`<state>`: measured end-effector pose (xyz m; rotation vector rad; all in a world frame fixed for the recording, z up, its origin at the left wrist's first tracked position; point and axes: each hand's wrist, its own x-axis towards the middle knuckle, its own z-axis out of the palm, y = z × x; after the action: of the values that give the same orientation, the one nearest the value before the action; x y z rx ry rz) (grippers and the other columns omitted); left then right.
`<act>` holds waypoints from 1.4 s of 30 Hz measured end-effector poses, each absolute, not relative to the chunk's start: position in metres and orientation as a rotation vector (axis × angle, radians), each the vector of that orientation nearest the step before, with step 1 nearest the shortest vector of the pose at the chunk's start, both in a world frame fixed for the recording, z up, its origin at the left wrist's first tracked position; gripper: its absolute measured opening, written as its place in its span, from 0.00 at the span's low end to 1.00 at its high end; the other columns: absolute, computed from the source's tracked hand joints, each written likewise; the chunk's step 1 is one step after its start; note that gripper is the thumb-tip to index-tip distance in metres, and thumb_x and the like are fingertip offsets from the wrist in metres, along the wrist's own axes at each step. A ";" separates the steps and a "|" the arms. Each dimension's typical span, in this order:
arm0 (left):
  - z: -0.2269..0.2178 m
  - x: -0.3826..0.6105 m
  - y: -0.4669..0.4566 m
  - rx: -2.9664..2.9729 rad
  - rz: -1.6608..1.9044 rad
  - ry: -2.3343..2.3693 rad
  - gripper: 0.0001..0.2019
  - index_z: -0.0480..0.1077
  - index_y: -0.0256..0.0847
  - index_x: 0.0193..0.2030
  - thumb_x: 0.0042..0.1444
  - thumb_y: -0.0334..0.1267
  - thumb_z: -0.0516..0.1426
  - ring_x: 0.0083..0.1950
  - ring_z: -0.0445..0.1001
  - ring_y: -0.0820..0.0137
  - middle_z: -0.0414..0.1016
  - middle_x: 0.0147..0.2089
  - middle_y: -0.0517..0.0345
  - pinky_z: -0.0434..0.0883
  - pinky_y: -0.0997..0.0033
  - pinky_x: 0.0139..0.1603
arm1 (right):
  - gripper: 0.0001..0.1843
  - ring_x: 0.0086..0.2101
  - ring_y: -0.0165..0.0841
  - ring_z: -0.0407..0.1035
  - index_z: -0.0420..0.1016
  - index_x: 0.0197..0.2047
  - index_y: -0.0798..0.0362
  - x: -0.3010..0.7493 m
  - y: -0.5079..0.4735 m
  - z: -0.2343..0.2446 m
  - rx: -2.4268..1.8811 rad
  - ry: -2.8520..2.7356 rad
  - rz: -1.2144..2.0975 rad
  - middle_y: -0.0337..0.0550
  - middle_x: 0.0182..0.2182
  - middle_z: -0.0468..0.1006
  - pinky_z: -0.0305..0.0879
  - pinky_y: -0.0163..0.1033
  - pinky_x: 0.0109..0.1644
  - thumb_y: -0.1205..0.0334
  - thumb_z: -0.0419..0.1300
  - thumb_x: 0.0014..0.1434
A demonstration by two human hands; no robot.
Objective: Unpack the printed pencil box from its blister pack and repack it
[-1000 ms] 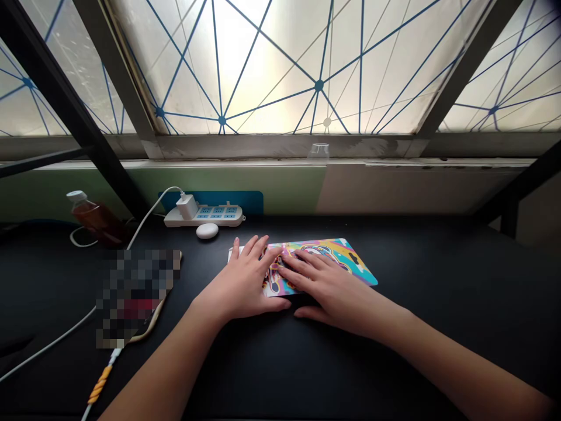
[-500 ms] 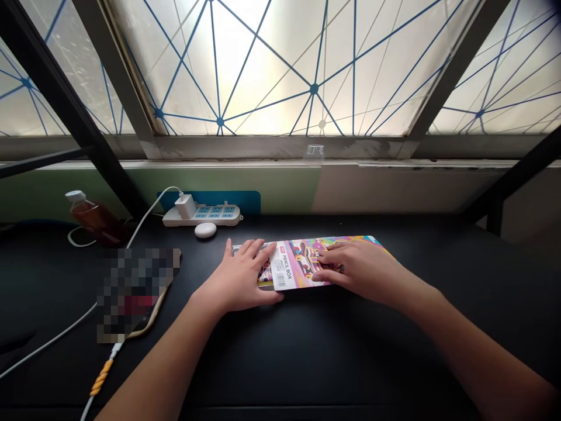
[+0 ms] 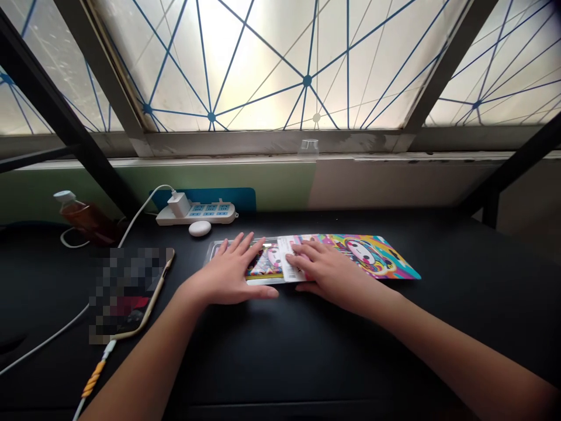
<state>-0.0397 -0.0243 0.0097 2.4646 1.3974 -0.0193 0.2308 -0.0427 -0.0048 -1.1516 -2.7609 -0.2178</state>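
A colourful cartoon-printed pencil box [image 3: 368, 254] lies flat on the black desk [image 3: 307, 351], still partly inside a clear plastic sleeve [image 3: 214, 252] at its left end. My left hand [image 3: 230, 272] lies flat with fingers spread on the sleeve's left part. My right hand [image 3: 326, 272] rests palm down on the box's white label, fingers stretched toward the left. Neither hand wraps round anything.
A phone [image 3: 131, 292] with a cable lies at the left. Behind it stand a bottle of brown liquid [image 3: 83, 216], a white power strip [image 3: 197, 211] with a charger, and a small white oval case [image 3: 199, 228]. A window sill runs along the back.
The box has slid to the right, further out of the clear sleeve. My right hand came back left onto the label. My left hand stayed pressed on the sleeve.
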 end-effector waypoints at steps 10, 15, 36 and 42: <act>0.016 -0.057 -0.009 2.267 0.044 1.460 0.29 0.56 0.52 0.74 0.70 0.56 0.42 0.80 0.34 0.57 0.42 0.80 0.54 0.38 0.40 0.75 | 0.36 0.47 0.46 0.69 0.61 0.70 0.49 0.247 -0.043 0.000 -1.159 -2.790 -0.565 0.55 0.51 0.74 0.68 0.48 0.49 0.80 0.52 0.61; 0.014 -0.066 -0.005 2.263 0.072 1.466 0.27 0.58 0.54 0.73 0.69 0.54 0.45 0.80 0.34 0.58 0.42 0.80 0.57 0.39 0.40 0.75 | 0.38 0.46 0.44 0.69 0.65 0.68 0.46 0.255 -0.043 0.007 -1.221 -2.758 -0.578 0.54 0.49 0.73 0.67 0.45 0.47 0.82 0.52 0.58; 0.004 -0.050 -0.001 2.238 0.345 1.530 0.26 0.62 0.44 0.70 0.68 0.46 0.49 0.80 0.35 0.54 0.44 0.79 0.44 0.41 0.42 0.75 | 0.31 0.57 0.49 0.67 0.69 0.65 0.52 0.226 -0.068 0.026 -0.937 -2.595 -0.669 0.55 0.56 0.76 0.65 0.55 0.59 0.78 0.50 0.61; -0.003 -0.028 -0.007 2.209 0.767 1.515 0.25 0.60 0.40 0.68 0.66 0.42 0.52 0.79 0.46 0.58 0.50 0.77 0.39 0.54 0.53 0.74 | 0.25 0.55 0.56 0.71 0.67 0.65 0.62 0.156 -0.137 -0.025 -0.691 -2.692 -0.565 0.60 0.57 0.77 0.67 0.56 0.52 0.62 0.49 0.69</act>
<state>-0.0278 -0.0073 -0.0034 2.2088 1.5146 0.7668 0.1564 -0.1372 -0.0250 -0.6909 -2.6919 -0.5646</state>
